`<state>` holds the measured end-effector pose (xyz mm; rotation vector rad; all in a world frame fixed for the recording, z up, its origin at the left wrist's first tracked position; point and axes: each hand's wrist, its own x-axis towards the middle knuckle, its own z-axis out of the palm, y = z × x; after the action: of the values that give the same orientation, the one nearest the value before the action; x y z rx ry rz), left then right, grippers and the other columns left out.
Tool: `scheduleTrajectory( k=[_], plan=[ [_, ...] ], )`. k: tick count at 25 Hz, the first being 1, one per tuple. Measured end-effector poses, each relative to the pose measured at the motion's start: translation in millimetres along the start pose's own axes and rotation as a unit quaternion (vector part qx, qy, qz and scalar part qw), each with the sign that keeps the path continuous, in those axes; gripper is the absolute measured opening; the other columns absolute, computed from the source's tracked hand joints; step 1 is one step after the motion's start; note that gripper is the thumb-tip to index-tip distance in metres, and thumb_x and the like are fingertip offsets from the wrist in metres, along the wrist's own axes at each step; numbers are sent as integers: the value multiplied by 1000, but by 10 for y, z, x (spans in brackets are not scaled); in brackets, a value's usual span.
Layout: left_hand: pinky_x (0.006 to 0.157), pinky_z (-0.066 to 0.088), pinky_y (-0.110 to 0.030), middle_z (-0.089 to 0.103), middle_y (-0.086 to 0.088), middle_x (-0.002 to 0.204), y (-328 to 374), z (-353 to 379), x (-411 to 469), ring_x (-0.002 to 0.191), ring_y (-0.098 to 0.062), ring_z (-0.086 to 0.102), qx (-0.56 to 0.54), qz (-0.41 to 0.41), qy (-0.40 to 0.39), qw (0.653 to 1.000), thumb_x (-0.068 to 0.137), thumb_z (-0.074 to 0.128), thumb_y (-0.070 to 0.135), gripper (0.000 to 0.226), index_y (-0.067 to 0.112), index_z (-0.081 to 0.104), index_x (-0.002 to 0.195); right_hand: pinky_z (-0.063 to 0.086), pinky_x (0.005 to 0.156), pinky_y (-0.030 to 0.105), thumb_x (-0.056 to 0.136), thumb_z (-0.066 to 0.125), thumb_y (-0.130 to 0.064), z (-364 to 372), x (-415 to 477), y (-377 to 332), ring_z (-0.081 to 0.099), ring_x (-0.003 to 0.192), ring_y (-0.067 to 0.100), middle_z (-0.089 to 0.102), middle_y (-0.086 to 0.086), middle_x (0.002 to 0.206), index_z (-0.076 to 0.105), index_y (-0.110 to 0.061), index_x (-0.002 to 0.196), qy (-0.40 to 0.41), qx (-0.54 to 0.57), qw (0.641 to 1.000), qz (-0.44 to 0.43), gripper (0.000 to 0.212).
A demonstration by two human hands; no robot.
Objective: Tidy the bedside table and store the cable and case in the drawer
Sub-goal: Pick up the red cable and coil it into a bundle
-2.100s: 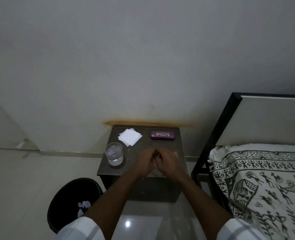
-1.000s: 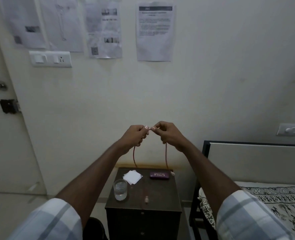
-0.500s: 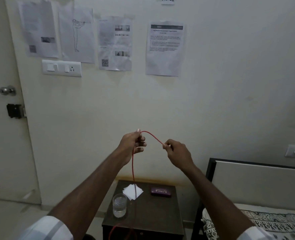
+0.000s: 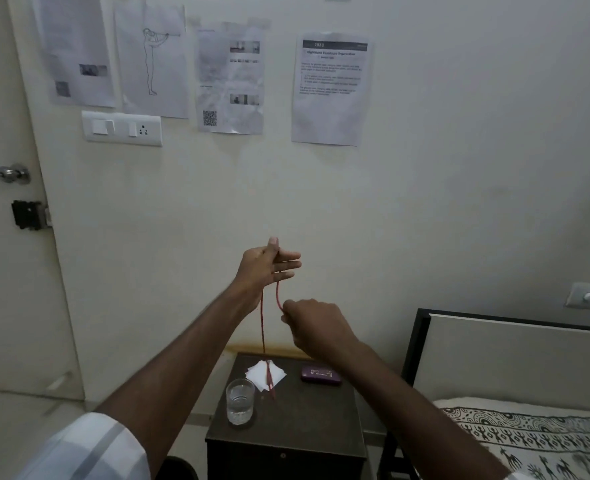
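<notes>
A thin red cable (image 4: 262, 327) hangs from my left hand (image 4: 265, 265), which is raised in front of the wall and pinches the cable at the thumb, other fingers spread. My right hand (image 4: 312, 322), lower and to the right, grips the cable's short loop. The cable's loose end dangles down over the white tissue (image 4: 264, 374) on the dark bedside table (image 4: 304, 420). A purple case (image 4: 321, 375) lies at the table's back right. The drawer front (image 4: 283, 460) below the top looks closed.
A glass of water (image 4: 239, 401) stands on the table's left side. A bed with a patterned cover (image 4: 535, 441) and black frame is on the right. A door (image 4: 13, 209), a switch plate and papers are on the wall.
My right hand has dropped below my left hand and moved closer to it, so the cable now runs down from the left hand in a short loop. The view has tilted slightly.
</notes>
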<state>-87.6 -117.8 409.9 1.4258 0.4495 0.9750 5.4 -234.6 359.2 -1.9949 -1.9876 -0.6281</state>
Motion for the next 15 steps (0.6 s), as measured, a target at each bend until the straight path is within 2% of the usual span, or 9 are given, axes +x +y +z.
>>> scheduleTrajectory(
  k=[2, 4, 6, 8, 10, 13, 15],
  plan=[
    [79, 58, -36, 73, -16, 106, -24, 4, -72, 92, -27, 73, 107, 20, -64, 992, 103, 38, 32, 39, 6, 65, 92, 46, 61, 34, 98, 50, -27, -160, 28, -95, 65, 84, 27, 70, 4, 96, 64, -16, 100, 36, 6, 999, -34, 18],
    [68, 56, -30, 73, -8, 94, -45, -18, -171, 84, -22, 71, 169, 50, -107, 979, 104, 38, 29, 37, 8, 66, 94, 47, 61, 33, 95, 54, -27, -362, 81, -91, 66, 92, 20, 70, -5, 105, 67, -24, 99, 92, 37, 994, -43, 14],
    [52, 49, -31, 69, -2, 70, -47, -38, -294, 64, -21, 65, 174, 58, -132, 974, 104, 33, 36, 47, 7, 63, 82, 49, 62, 33, 92, 59, -26, -532, 119, -3, 65, 84, 17, 69, -8, 97, 70, -29, 97, 111, 87, 990, -27, 12],
    [42, 40, -26, 65, -6, 61, -51, -50, -369, 49, -22, 57, 180, 38, -154, 971, 102, 25, 48, 62, 7, 62, 75, 52, 62, 35, 90, 63, -30, -612, 145, 117, 62, 75, 16, 65, -7, 83, 71, -29, 94, 121, 109, 987, -7, 9],
    [39, 34, -23, 57, -9, 56, -32, -59, -418, 43, -18, 47, 186, 16, -168, 968, 99, 23, 57, 67, 9, 62, 73, 52, 60, 35, 87, 67, -37, -618, 174, 244, 59, 71, 12, 63, -8, 78, 72, -29, 87, 146, 137, 979, 27, 9],
    [40, 24, -21, 34, 1, 51, 32, -53, -452, 41, -13, 29, 144, 2, -163, 976, 97, 36, 58, 55, 14, 55, 68, 47, 56, 32, 82, 71, -46, -594, 200, 396, 57, 68, 7, 66, -9, 75, 72, -28, 83, 197, 200, 956, 87, 18],
    [44, 35, -25, 34, 1, 52, 59, -24, -462, 43, -16, 36, 136, 30, -161, 977, 97, 41, 54, 52, 13, 50, 67, 49, 57, 34, 82, 71, -47, -607, 223, 433, 61, 69, 7, 69, -10, 75, 72, -27, 82, 231, 231, 938, 119, 20]
  ],
)
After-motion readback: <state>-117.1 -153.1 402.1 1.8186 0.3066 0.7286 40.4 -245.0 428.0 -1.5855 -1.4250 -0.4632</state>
